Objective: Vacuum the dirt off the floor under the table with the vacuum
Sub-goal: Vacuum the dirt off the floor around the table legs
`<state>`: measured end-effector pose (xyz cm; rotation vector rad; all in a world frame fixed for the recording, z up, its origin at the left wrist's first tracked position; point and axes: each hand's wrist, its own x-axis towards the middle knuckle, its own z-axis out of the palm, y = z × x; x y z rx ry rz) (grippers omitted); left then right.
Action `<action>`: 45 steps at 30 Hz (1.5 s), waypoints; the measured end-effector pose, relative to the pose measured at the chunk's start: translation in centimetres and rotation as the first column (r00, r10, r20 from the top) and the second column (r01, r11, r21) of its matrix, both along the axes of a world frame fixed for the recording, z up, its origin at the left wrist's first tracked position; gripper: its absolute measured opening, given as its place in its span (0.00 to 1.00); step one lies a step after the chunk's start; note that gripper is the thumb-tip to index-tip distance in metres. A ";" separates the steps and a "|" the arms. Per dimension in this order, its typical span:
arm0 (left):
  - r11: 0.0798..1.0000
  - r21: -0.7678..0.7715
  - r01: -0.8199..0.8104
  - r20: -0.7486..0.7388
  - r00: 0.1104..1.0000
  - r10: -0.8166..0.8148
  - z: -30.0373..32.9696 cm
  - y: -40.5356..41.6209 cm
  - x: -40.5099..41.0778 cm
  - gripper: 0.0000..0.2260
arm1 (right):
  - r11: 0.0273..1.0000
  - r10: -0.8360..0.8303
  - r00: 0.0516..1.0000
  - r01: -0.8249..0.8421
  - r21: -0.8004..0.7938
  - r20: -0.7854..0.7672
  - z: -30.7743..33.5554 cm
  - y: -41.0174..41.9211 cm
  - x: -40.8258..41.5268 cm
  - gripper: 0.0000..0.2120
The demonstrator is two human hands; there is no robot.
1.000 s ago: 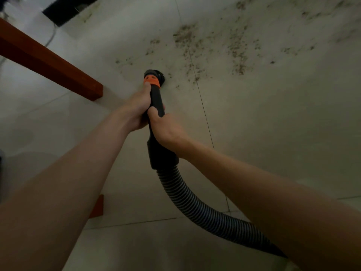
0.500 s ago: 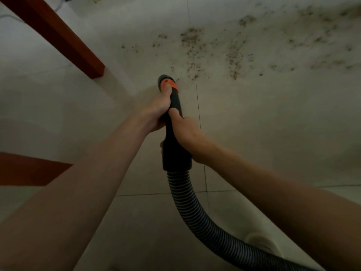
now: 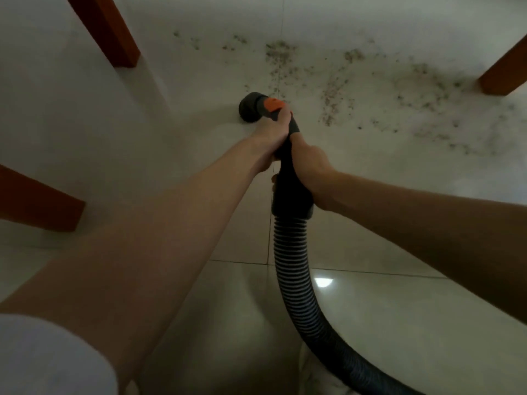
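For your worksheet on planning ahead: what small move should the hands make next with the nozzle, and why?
Probably sweep the nozzle right. Both hands grip the wand, the nozzle sits at the dirt's left edge, and most specks lie to its right.

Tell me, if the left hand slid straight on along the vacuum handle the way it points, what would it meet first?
The left hand would first meet the orange collar right ahead of its fingers, then the round nozzle. Beyond that lies floor; whether the nozzle touches it is unclear.

place: probably home | tiled floor (image 3: 370, 212) | wooden table legs (image 3: 114, 35)
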<state>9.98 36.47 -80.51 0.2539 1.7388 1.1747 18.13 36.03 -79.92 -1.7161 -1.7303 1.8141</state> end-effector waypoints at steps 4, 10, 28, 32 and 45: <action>0.999 0.003 0.041 0.002 0.999 -0.041 0.5 1.2 -0.5 0.25 | 0.998 -0.062 0.998 0.062 -0.011 -0.024 0.0 1.0 -0.7 0.20; 0.997 -0.023 0.078 -0.069 0.995 -0.079 0.1 2.9 -1.5 0.23 | 0.986 -0.140 0.978 0.123 -0.116 -0.152 -0.1 2.8 -1.4 0.19; 0.992 0.100 0.072 0.062 0.995 -0.079 -1.8 4.1 -7.2 0.21 | 0.938 -0.323 0.887 0.253 -0.238 -0.330 -1.7 3.7 -6.4 0.14; 0.993 0.089 0.078 0.038 0.996 -0.082 -2.3 5.0 -8.3 0.19 | 0.933 -0.340 0.873 0.268 -0.240 -0.349 -1.9 4.7 -7.6 0.14; 0.992 0.128 0.015 0.006 1.000 -0.016 -2.7 6.9 -12.2 0.19 | 0.971 -0.226 0.940 0.196 -0.137 -0.256 -2.7 7.6 -11.3 0.14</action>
